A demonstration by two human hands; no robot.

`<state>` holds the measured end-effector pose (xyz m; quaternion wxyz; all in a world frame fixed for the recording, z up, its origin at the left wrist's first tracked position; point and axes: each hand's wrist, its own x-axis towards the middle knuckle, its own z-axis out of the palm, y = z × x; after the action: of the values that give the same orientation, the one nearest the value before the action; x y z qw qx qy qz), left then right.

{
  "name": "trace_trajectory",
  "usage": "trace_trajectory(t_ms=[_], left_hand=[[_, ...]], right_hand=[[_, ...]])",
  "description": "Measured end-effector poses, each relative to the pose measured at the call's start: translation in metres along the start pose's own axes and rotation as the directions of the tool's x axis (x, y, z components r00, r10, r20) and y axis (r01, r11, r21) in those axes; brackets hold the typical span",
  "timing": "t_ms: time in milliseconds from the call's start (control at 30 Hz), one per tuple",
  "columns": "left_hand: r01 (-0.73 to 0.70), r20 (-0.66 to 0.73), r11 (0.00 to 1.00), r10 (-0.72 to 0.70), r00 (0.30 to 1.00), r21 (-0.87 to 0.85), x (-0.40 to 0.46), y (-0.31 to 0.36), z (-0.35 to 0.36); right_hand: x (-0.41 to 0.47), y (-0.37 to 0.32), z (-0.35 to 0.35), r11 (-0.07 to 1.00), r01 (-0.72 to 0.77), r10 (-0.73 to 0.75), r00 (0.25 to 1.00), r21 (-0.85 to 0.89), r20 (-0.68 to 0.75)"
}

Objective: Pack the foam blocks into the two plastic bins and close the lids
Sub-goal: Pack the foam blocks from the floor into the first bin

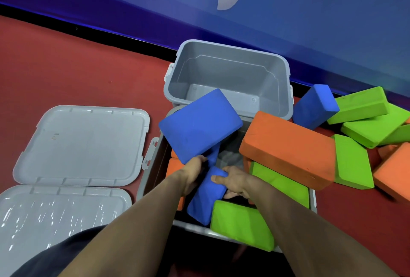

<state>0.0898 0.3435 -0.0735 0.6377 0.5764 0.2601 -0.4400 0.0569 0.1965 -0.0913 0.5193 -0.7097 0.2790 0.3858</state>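
Packing is underway: the left hand (195, 165) is gripping a blue foam block (199, 124) and the right hand (233, 180) is clamping another blue block (205, 197), both over the near bin (153, 165) (six o'clock); seating them flat is probably next.

I see the far grey bin (228, 77) open and empty. The near bin (150, 165) holds orange, green and blue blocks (199, 126). Both lids (84, 143) lie flat at left.
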Motion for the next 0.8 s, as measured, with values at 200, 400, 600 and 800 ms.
trace_trajectory(t_ms=[200, 400, 600, 800], left_hand=[[0.041, 0.062, 0.999, -0.041, 0.997, 0.008, 0.006, -0.011, -0.015], [-0.08, 0.094, 0.989, 0.068, 0.993, 0.127, 0.009, -0.022, -0.017], [-0.02, 0.033, 0.98, 0.014, 0.999, 0.2, -0.002, -0.028, -0.017], [-0.038, -0.019, 0.969, 0.044, 0.999, 0.244, -0.004, -0.035, -0.018]], right_hand=[[0.005, -0.019, -0.007, 0.983, -0.016, 0.027, 0.998, -0.185, 0.058], [-0.003, -0.027, -0.005, 0.945, -0.002, 0.027, 0.997, -0.327, 0.073], [-0.006, -0.032, 0.002, 0.915, 0.026, -0.026, 1.0, -0.402, 0.007], [-0.019, -0.02, 0.018, 0.888, 0.007, -0.128, 0.964, -0.459, -0.234]])
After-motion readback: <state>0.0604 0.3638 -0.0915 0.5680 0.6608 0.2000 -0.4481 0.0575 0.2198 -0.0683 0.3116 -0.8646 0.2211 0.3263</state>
